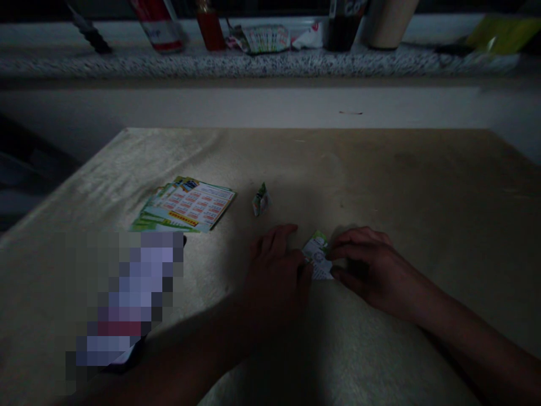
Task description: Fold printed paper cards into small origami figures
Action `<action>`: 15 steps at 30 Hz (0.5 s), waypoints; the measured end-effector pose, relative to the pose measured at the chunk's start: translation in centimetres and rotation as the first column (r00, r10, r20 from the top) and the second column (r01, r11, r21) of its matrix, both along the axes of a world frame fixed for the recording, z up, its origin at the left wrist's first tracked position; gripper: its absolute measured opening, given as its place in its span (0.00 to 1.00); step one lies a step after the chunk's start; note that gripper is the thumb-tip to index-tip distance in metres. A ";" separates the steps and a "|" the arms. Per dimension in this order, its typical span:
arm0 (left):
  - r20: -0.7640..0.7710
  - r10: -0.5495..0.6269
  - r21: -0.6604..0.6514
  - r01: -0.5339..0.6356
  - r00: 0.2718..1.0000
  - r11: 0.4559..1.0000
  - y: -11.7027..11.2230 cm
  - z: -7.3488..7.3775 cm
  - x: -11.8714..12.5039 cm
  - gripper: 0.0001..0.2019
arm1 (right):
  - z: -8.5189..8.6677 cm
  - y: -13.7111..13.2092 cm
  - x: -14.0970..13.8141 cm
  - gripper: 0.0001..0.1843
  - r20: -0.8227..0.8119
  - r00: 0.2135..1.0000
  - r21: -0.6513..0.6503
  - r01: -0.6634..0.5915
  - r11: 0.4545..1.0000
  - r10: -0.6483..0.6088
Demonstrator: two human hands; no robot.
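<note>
A small piece of printed paper (318,264), white and green and apparently folded, lies on the table between my hands. My left hand (276,270) grips its left edge with thumb and index finger, while its other fingers bend toward the table. At the right edge, the thumb and fingertips of my right hand (372,262) pinch the paper. A folded paper piece (261,200) with green and dark print stands beyond my left hand. Left of that piece, several printed cards (198,203) with calendar-like grids lie in an overlapping stack.
A phone-like device (135,293), its screen pixelated, lies left of my left forearm. Along the back, a speckled ledge (211,65) bears a red-and-white can (158,25), a bottle of red liquid (210,28), crumpled wrappers (268,38) and a dark bottle (344,25).
</note>
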State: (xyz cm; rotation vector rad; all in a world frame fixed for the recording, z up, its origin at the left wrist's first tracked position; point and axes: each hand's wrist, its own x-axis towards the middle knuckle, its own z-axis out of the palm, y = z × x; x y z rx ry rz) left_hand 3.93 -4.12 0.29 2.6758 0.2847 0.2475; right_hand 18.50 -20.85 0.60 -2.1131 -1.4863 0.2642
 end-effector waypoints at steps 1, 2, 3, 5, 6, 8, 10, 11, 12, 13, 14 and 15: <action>-0.003 0.003 0.000 -0.003 1.000 1.000 0.0 0.0 0.0 0.09 | 0.0 0.0 0.0 0.11 0.001 1.000 0.000 0.000 1.000 0.000; -0.007 0.004 -0.001 -0.004 1.000 1.000 0.0 0.0 0.0 0.09 | 0.0 0.0 0.0 0.11 0.003 1.000 0.001 0.001 1.000 -0.001; -0.010 0.008 -0.002 -0.008 1.000 1.000 0.0 0.0 0.0 0.09 | -0.1 -0.1 0.0 0.11 0.005 1.000 0.001 0.000 1.000 0.000; -0.020 0.021 -0.005 -0.021 1.000 1.000 -0.1 0.1 0.0 0.09 | -0.1 -0.1 0.1 0.11 0.009 1.000 0.002 -0.001 1.000 0.001; -0.027 0.028 -0.006 -0.028 0.999 1.000 -0.1 0.1 0.0 0.09 | -0.2 -0.1 0.1 0.11 0.009 1.000 0.003 -0.001 1.000 0.001; -0.038 0.038 -0.003 -0.038 0.999 0.999 -0.2 0.2 0.0 0.09 | -0.2 -0.1 0.1 0.10 0.008 1.000 0.003 -0.001 1.000 0.001; -0.038 0.040 0.002 -0.040 0.998 0.999 -0.3 0.3 0.1 0.09 | -0.2 -0.1 0.1 0.11 0.008 1.000 -0.001 0.000 1.000 0.000; -0.039 0.040 0.003 -0.040 0.998 0.999 -0.3 0.3 0.1 0.09 | -0.2 -0.1 0.1 0.11 0.008 1.000 -0.001 0.000 1.000 0.000; -0.040 0.041 0.004 -0.041 0.998 0.999 -0.3 0.3 0.2 0.09 | -0.2 -0.1 0.1 0.11 0.008 1.000 -0.002 -0.001 1.000 0.001; -0.039 0.041 0.005 -0.041 0.998 0.999 -0.3 0.2 0.2 0.09 | -0.2 -0.1 0.1 0.11 0.007 1.000 -0.002 -0.001 1.000 0.001; -0.039 0.041 0.006 -0.041 0.998 0.999 -0.2 0.2 0.2 0.09 | -0.2 -0.1 0.1 0.11 0.007 1.000 -0.001 -0.001 1.000 0.001; -0.040 0.043 0.007 -0.042 0.998 0.999 -0.2 0.2 0.2 0.08 | -0.2 -0.1 0.1 0.10 0.007 1.000 0.001 -0.001 1.000 0.001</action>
